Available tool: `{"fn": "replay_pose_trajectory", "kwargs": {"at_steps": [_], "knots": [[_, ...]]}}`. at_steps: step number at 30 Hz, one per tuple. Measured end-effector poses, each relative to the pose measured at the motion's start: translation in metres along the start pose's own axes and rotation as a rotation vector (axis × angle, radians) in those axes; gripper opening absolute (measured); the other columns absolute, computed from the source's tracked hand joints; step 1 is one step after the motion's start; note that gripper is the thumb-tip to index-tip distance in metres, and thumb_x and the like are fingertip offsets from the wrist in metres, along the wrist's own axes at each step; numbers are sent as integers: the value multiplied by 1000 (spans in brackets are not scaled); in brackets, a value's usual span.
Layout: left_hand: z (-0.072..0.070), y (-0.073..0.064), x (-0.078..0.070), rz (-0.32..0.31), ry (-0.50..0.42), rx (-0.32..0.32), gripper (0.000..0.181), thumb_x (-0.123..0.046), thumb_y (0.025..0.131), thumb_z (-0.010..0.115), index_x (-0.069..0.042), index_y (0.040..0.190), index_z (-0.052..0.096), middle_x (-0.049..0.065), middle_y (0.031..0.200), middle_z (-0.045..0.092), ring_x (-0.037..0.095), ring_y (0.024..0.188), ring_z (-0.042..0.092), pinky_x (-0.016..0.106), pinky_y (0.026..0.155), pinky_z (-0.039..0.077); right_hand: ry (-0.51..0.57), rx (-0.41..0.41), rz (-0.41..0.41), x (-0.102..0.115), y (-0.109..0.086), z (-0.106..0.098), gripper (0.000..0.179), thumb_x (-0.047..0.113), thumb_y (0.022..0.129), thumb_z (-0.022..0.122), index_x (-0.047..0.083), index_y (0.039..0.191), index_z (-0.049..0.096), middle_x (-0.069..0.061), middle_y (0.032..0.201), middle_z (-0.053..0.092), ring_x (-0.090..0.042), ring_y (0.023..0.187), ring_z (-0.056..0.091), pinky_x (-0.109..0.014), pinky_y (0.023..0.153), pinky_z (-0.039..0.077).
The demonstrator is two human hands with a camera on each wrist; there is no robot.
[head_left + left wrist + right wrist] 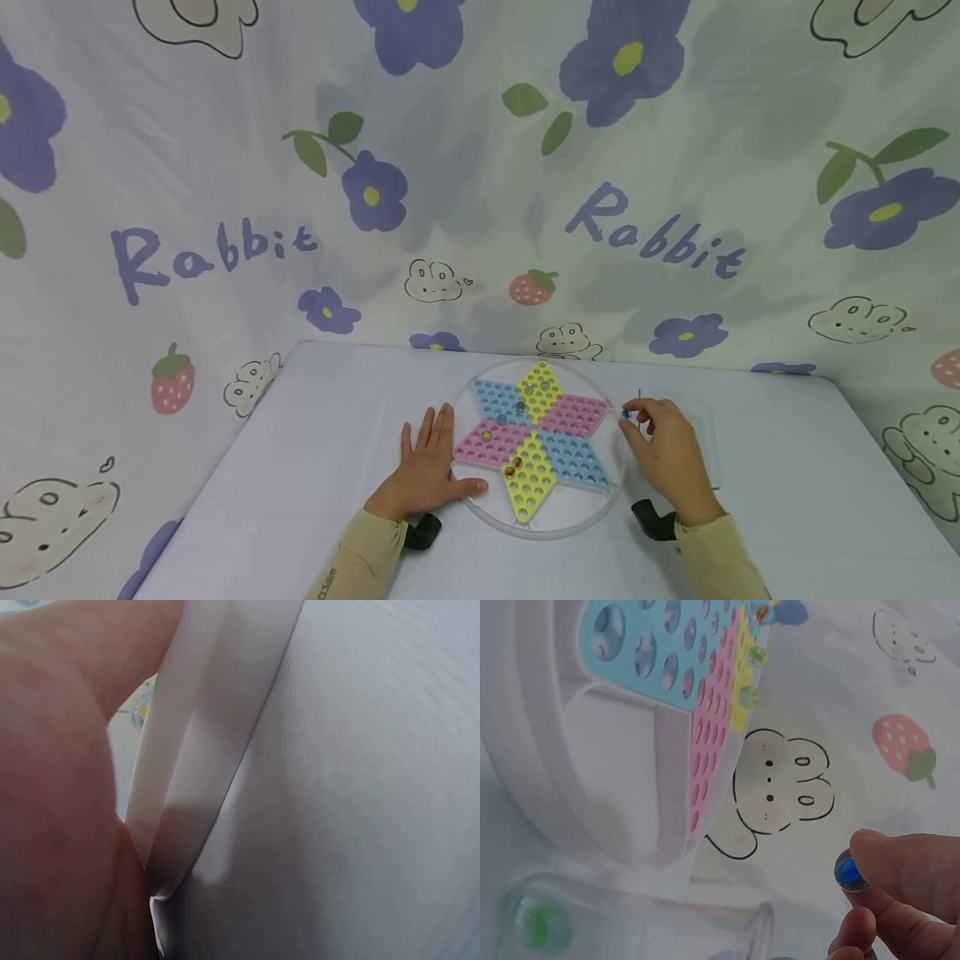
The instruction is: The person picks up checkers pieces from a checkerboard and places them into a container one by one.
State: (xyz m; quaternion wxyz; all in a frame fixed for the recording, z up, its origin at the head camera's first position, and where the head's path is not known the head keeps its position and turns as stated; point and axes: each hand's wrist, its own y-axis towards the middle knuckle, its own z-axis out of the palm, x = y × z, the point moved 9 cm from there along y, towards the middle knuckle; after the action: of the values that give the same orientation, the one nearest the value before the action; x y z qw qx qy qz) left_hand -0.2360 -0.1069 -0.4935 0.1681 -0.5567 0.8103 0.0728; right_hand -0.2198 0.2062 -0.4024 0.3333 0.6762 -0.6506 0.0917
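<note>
A round white Chinese checkers board (517, 532) with a pink, blue and yellow star lies on the table. My left hand (426, 468) rests with straight, spread fingers on its left rim; in the left wrist view the palm (56, 787) lies against the white rim (202, 727). Just off the right rim, my right hand (669, 454) pinches a blue marble (626, 414) between thumb and fingers. The same clear marble with a blue core (849, 871) shows in the right wrist view. Several marbles sit in the holes, among them a red one (510, 472) and a yellow-green one (487, 435).
A clear container (761, 930) stands right of the board, with a green marble (544, 924) in it. White table (315, 467) surrounds the board. Behind hangs a patterned curtain (465, 183). A black strap piece (655, 521) is at the right wrist, another (423, 532) at the left.
</note>
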Motion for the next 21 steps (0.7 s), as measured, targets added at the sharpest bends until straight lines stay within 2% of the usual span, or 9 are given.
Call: {"fn": "replay_pose_trajectory", "kwargs": {"at_steps": [10, 15, 21], "knots": [[0, 1, 0, 3, -7, -9, 124, -82, 68, 47, 0, 148, 0, 15, 155, 0, 34, 140, -4, 62, 104, -5, -4, 4, 16, -11, -5, -3, 22, 16, 85, 67, 4, 103, 66, -9, 83, 55, -18, 71, 43, -28, 57, 37], [4, 2, 4, -10, 1, 2, 124, -82, 68, 48, -1, 148, -2, 14, 155, -2, 33, 140, -6, 60, 104, -6, -7, 11, 45, -18, -7, -3, 22, 15, 84, 68, 4, 103, 66, -8, 83, 54, -19, 72, 44, -28, 56, 37], [5, 2, 3, -16, -9, 14, 125, -82, 67, 48, -1, 148, -2, 13, 155, -3, 32, 140, -7, 60, 104, -8, -9, 6, 42, -21, -10, -5, 21, 13, 83, 68, 3, 102, 67, -8, 83, 55, -18, 70, 44, -28, 55, 37]]}}
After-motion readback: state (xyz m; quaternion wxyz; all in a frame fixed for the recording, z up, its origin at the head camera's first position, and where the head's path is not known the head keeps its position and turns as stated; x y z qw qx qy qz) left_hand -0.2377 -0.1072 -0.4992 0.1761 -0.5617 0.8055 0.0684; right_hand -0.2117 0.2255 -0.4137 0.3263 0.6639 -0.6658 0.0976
